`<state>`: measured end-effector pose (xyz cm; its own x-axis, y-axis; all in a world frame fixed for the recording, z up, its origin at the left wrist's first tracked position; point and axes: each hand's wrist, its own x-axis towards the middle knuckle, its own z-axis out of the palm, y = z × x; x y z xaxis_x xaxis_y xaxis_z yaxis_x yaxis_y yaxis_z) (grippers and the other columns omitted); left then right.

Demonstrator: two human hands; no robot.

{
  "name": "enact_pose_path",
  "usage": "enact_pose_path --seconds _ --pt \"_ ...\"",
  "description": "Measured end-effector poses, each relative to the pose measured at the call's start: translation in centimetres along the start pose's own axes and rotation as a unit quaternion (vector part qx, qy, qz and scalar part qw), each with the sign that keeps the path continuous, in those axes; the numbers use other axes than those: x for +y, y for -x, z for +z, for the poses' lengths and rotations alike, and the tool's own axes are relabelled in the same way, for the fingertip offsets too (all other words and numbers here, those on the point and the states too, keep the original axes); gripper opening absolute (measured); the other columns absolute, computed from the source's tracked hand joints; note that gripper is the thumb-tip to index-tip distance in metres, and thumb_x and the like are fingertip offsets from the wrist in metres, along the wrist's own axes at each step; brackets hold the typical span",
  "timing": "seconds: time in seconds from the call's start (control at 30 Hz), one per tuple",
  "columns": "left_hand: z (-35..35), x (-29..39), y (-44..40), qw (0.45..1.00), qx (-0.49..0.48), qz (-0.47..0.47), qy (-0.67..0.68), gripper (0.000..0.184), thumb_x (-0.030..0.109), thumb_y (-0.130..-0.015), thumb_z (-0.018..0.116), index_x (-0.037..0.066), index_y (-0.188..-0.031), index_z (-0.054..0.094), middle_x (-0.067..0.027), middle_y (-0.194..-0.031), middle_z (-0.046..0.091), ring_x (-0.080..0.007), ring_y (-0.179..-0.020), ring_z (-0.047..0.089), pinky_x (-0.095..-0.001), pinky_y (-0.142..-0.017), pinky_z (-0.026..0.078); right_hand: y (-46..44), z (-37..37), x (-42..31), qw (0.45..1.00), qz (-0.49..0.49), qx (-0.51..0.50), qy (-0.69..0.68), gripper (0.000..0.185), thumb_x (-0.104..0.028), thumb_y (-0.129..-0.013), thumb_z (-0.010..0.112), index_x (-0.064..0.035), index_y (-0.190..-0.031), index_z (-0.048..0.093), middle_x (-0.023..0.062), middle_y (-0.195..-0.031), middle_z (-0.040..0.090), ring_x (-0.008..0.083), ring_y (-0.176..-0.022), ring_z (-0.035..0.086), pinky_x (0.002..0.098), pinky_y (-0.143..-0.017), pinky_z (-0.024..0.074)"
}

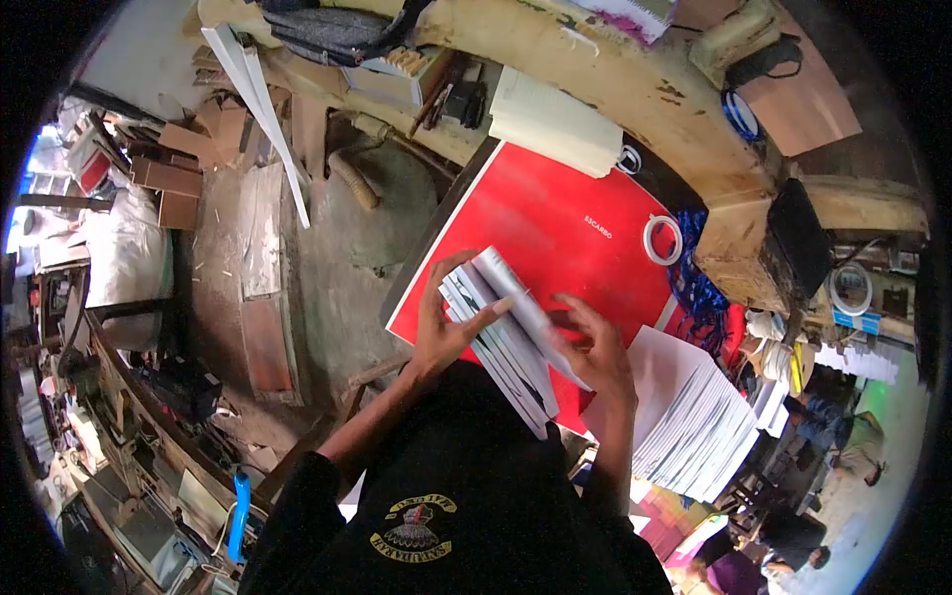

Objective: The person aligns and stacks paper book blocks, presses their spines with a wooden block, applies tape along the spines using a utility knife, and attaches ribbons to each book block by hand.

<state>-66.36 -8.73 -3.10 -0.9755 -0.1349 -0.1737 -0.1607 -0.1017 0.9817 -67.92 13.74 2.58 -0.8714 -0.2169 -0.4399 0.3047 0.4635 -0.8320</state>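
My left hand (448,329) is closed around a thin stack of folded printed paper sheets (508,352), its thumb lying across the top. The uppermost sheet (516,302) curls up in a rounded fold. At the stack's right side is my right hand (600,347), slightly blurred, with its fingers apart. Whether its fingertips touch the sheet's edge I cannot tell. Beneath both hands lies a red board (476,213) with small white lettering. A tall fanned pile of white folded sheets (699,426) stands to the right of my right hand.
A cream sheet stack (555,121) lies at the board's far edge. A white tape roll (662,240) sits on its right, near dark blue cloth (699,293). Long white strips (260,114) lean at the upper left. Several people are in the background at the lower right.
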Motion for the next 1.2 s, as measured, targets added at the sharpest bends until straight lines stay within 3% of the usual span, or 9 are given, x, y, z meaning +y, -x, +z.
enact_pose_path --seconds 0.2,0.43,0.5,0.57,0.63,0.77,0.9,0.93,1.2 --pt "0.4 0.4 -0.7 0.996 0.001 0.054 -0.074 0.068 0.026 -0.077 0.088 0.003 -0.128 0.049 -0.0114 -0.12 0.056 -0.0193 -0.113 0.055 -0.0362 -0.097 0.047 -0.5 -1.0 1.5 0.952 -0.059 0.12 0.277 0.043 -0.015 -0.092 0.065 -0.002 -0.132 0.06 0.0249 -0.122 0.066 0.0392 -0.118 0.062 0.0449 -0.097 0.0493" --pt "-0.5 2.2 -0.9 0.996 -0.067 -0.004 -0.052 0.063 0.027 -0.088 0.078 0.003 -0.137 0.046 -0.0147 -0.13 0.056 -0.0221 -0.122 0.054 -0.0385 -0.103 0.044 -3.1 0.9 3.8 0.931 -0.178 0.174 0.266 0.045 -0.016 -0.095 0.062 -0.0032 -0.137 0.057 0.0229 -0.133 0.061 0.0361 -0.128 0.056 0.0425 -0.108 0.0439" --pt "-0.5 2.2 -1.1 0.996 -0.082 -0.016 -0.033 0.064 0.026 -0.088 0.077 0.003 -0.139 0.046 -0.0153 -0.132 0.056 -0.0224 -0.123 0.053 -0.039 -0.104 0.043 -3.8 0.9 3.4 0.992 -0.018 0.018 0.121 0.052 -0.02 -0.095 0.065 -0.0019 -0.142 0.052 0.0189 -0.135 0.061 0.0341 -0.128 0.057 0.0424 -0.11 0.0427" --pt "-0.4 2.2 -1.1 0.995 -0.09 -0.031 -0.014 0.065 0.026 -0.089 0.077 0.003 -0.141 0.045 -0.0159 -0.134 0.056 -0.0226 -0.125 0.053 -0.0395 -0.105 0.042 -3.2 1.2 2.6 0.994 -0.076 0.012 0.075 0.06 -0.027 -0.093 0.071 -0.0013 -0.143 0.05 0.0181 -0.133 0.063 0.0314 -0.125 0.06 0.0409 -0.108 0.045" --pt "-0.3 2.0 -1.1 0.995 -0.085 -0.047 0.031 0.068 0.024 -0.088 0.077 0.003 -0.144 0.044 -0.0161 -0.135 0.056 -0.0238 -0.128 0.052 -0.0397 -0.107 0.041 -2.7 0.6 -1.1 0.982 -0.026 -0.184 0.013 0.069 -0.039 -0.087 0.077 -0.0007 -0.139 0.054 0.0215 -0.13 0.063 0.0245 -0.122 0.061 0.0383 -0.103 0.0489" --pt "-0.4 1.5 -1.2 0.996 -0.076 -0.033 0.025 0.071 0.024 -0.087 0.078 0.002 -0.146 0.043 -0.0173 -0.139 0.054 -0.0253 -0.132 0.049 -0.041 -0.111 0.036 -4.2 -0.7 1.5 0.979 0.018 -0.192 -0.073 0.059 -0.035 -0.088 0.076 -0.0004 -0.132 0.06 0.0165 -0.11 0.071 0.0232 -0.099 0.07 0.0343 -0.091 0.0538" --pt "-0.9 0.4 -0.9 0.998 -0.064 -0.002 -0.026 0.082 0.025 -0.082 0.08 0.0 -0.149 0.039 -0.0209 -0.146 0.049 -0.028 -0.139 0.041 -0.0428 -0.117 0.028 -4.6 -1.5 2.3 0.972 -0.117 0.045 0.2 0.046 -0.029 -0.093 0.07 0.0028 -0.126 0.063 0.0105 -0.099 0.073 0.0175 -0.087 0.069 0.0332 -0.08 0.054" --pt "-0.9 0.4 -0.9 0.998 -0.057 0.015 -0.036 0.083 0.024 -0.082 0.08 0.0 -0.15 0.038 -0.0211 -0.147 0.048 -0.0282 -0.14 0.041 -0.0429 -0.117 0.028 -4.6 -2.5 1.0 0.987 -0.016 0.022 0.161 0.044 -0.027 -0.096 0.066 0.0035 -0.128 0.061 0.0103 -0.098 0.073 0.0149 -0.09 0.068 0.0342 -0.08 0.0532" --pt "-0.7 1.2 -0.3 0.999 -0.048 0.005 -0.012 0.09 0.022 -0.083 0.079 0.001 -0.155 0.028 -0.0246 -0.151 0.042 -0.0314 -0.142 0.038 -0.0451 -0.117 0.03 -9.0 -8.2 4.2 0.987 -0.068 0.085 0.119 0.047 -0.028 -0.096 0.067 0.0037 -0.13 0.061 0.0193 -0.115 0.07 0.0203 -0.104 0.067 0.0332 -0.092 0.0508"
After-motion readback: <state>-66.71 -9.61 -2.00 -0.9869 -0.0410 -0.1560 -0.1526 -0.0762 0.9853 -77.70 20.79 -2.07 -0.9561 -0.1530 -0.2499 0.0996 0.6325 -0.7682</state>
